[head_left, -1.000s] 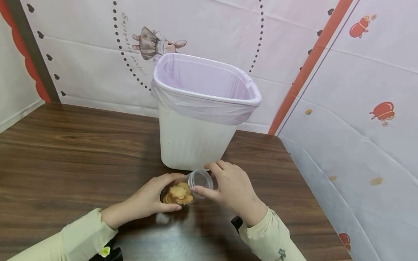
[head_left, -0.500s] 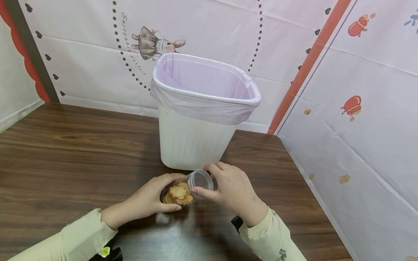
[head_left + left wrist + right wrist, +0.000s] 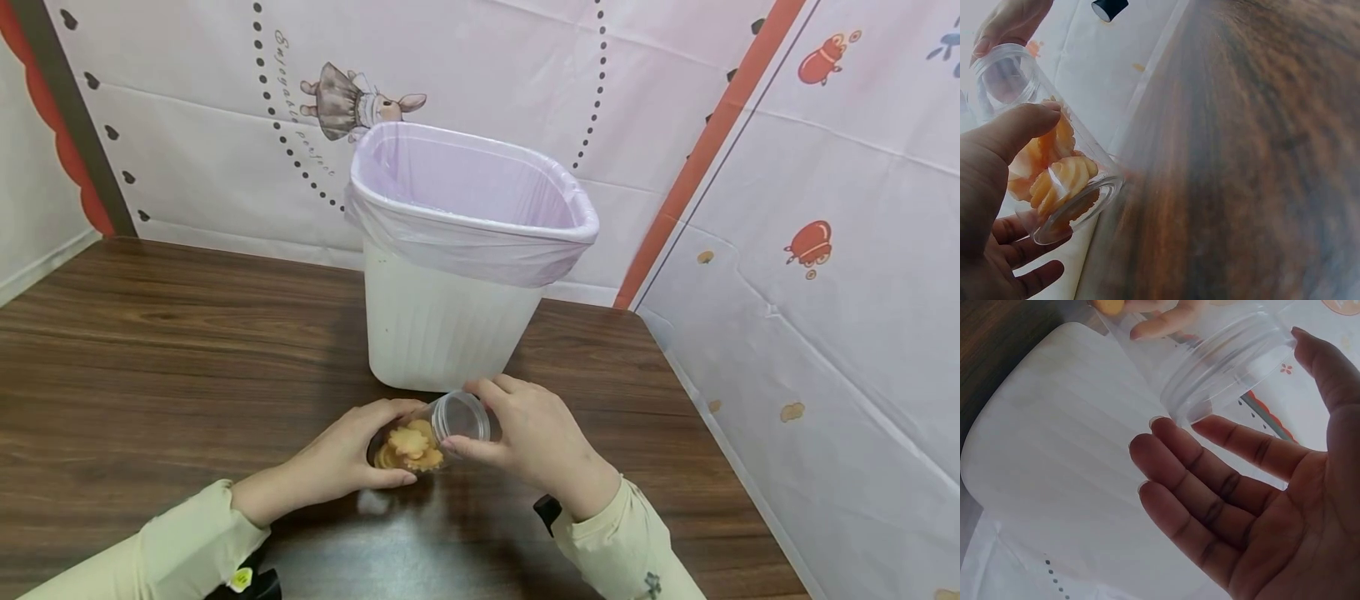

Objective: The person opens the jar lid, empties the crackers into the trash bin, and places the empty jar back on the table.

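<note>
A clear plastic jar [image 3: 426,435] with several scalloped yellow cookies [image 3: 408,444] inside lies tilted over the table, its round rimmed end toward the right. My left hand [image 3: 341,454] holds the cookie end, thumb on one side and fingers on the other; the left wrist view shows the jar's base [image 3: 1107,194] past the thumb. At the rimmed end [image 3: 1229,365], my right hand [image 3: 536,433] pinches the edge between thumb and index finger, its other fingers extended loosely below in the right wrist view. Whether a clear lid sits over the threads, I cannot tell.
A white trash bin [image 3: 450,317] with a lilac liner [image 3: 480,254] folded over its rim stands just behind the hands. Brown wood-grain tabletop [image 3: 187,358] spreads around it. Printed white cloth [image 3: 750,208] hangs behind and to the right.
My right thumb and fingers have shifted slightly around the jar's rimmed end. The left hand, jar and bin stay in place. The cloth at the right moved earlier.
</note>
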The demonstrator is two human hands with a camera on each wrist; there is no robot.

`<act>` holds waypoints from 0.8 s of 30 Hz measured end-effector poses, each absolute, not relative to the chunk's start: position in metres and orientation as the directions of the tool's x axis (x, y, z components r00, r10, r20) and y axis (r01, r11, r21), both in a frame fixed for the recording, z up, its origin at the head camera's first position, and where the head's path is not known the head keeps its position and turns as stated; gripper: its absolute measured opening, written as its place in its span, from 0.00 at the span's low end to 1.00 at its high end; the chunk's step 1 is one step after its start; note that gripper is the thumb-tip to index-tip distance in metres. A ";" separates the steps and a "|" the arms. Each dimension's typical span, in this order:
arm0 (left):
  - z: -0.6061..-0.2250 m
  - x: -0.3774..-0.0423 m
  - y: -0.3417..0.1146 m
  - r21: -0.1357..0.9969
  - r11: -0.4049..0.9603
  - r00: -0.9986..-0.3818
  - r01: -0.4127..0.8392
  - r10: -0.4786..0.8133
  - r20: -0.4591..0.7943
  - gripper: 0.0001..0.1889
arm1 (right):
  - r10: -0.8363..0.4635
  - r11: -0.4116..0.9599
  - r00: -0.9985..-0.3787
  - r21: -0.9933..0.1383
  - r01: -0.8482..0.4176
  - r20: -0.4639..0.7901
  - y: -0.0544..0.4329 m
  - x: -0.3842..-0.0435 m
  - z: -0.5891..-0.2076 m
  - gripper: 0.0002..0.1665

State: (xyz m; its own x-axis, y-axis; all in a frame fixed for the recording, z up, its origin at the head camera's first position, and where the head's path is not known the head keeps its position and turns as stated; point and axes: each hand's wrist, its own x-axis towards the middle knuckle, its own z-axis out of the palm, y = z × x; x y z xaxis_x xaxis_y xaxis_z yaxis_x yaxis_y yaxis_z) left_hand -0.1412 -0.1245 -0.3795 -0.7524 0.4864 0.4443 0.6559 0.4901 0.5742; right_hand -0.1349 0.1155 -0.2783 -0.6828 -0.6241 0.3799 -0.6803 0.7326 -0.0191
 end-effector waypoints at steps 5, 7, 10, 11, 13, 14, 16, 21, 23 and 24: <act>-0.380 -0.141 -0.125 0.576 0.487 -0.752 0.656 0.486 0.445 0.38 | -0.649 0.712 -0.666 -0.016 -0.702 0.369 0.116 -0.135 -0.277 0.30; -0.380 -0.141 -0.125 0.574 0.489 -0.752 0.657 0.486 0.446 0.38 | -0.654 0.707 -0.663 -0.014 -0.707 0.364 0.117 -0.135 -0.276 0.31; -0.380 -0.142 -0.125 0.572 0.490 -0.751 0.658 0.485 0.448 0.38 | -0.660 0.704 -0.661 -0.014 -0.710 0.357 0.117 -0.135 -0.276 0.32; -0.380 -0.142 -0.125 0.571 0.490 -0.750 0.659 0.485 0.449 0.38 | -0.662 0.702 -0.661 -0.015 -0.712 0.353 0.117 -0.135 -0.276 0.32; -0.380 -0.142 -0.125 0.566 0.492 -0.748 0.661 0.485 0.452 0.38 | -0.667 0.699 -0.661 -0.017 -0.715 0.345 0.118 -0.135 -0.275 0.33; -0.380 -0.142 -0.125 0.565 0.492 -0.748 0.662 0.486 0.452 0.38 | -0.669 0.698 -0.660 -0.018 -0.716 0.342 0.118 -0.135 -0.275 0.33; -0.380 -0.142 -0.125 0.565 0.492 -0.748 0.662 0.486 0.453 0.38 | -0.675 0.692 -0.657 -0.020 -0.722 0.336 0.118 -0.135 -0.274 0.34; -0.380 -0.141 -0.125 0.573 0.489 -0.751 0.658 0.486 0.447 0.38 | -0.693 0.672 -0.637 -0.018 -0.740 0.338 0.119 -0.135 -0.273 0.34; -0.379 -0.141 -0.125 0.576 0.488 -0.752 0.656 0.487 0.443 0.38 | -0.700 0.664 -0.627 -0.015 -0.748 0.342 0.120 -0.136 -0.274 0.34; -0.379 -0.141 -0.125 0.578 0.487 -0.753 0.654 0.487 0.442 0.38 | -0.703 0.660 -0.623 -0.013 -0.751 0.344 0.120 -0.136 -0.274 0.34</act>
